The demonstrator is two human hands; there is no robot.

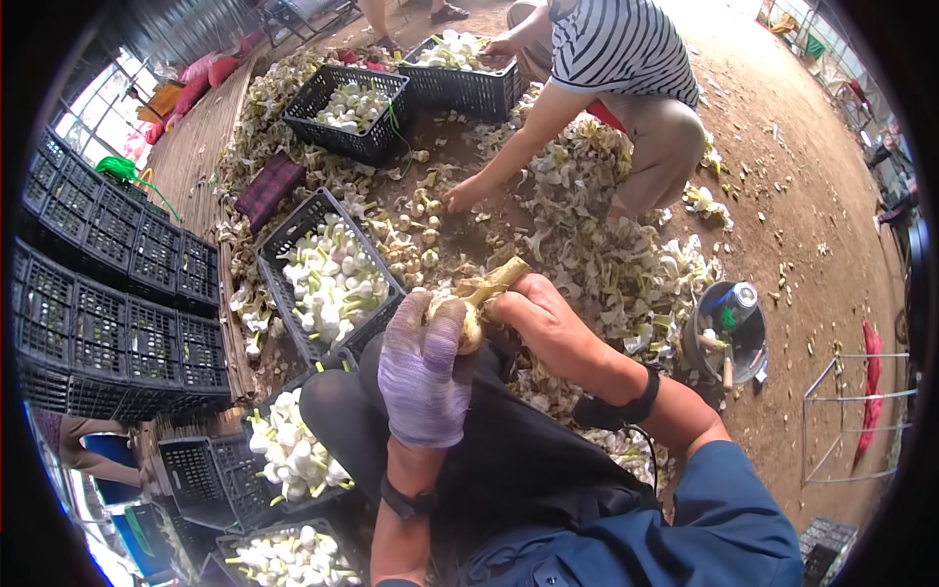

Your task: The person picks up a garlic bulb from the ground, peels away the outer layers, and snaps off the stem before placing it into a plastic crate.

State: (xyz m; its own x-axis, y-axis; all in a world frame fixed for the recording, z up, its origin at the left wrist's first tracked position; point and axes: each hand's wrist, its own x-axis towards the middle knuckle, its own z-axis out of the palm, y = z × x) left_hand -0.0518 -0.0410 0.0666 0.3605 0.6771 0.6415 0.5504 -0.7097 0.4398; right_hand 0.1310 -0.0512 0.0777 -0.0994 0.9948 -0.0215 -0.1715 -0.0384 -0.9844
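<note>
My left hand (423, 382), in a purple knit glove, grips a garlic bulb (472, 331) above my lap. The bulb has dry brownish outer skin and a thick cut stem pointing up and to the right. My bare right hand (550, 321) is closed against the side of the bulb and the base of its stem, with fingertips partly hidden. Just beyond my hands lies a heap of unpeeled garlic bulbs (419, 235). To the left stands a black crate (271, 266) filled with clean white garlic.
A co-worker's hand (467, 195) reaches to the garlic heap. Two more crates of garlic (375, 145) stand beyond. Stacked black crates (112, 328) line the left. Peeled skins (597, 220) cover the ground. A bucket (699, 342) holding a can stands right.
</note>
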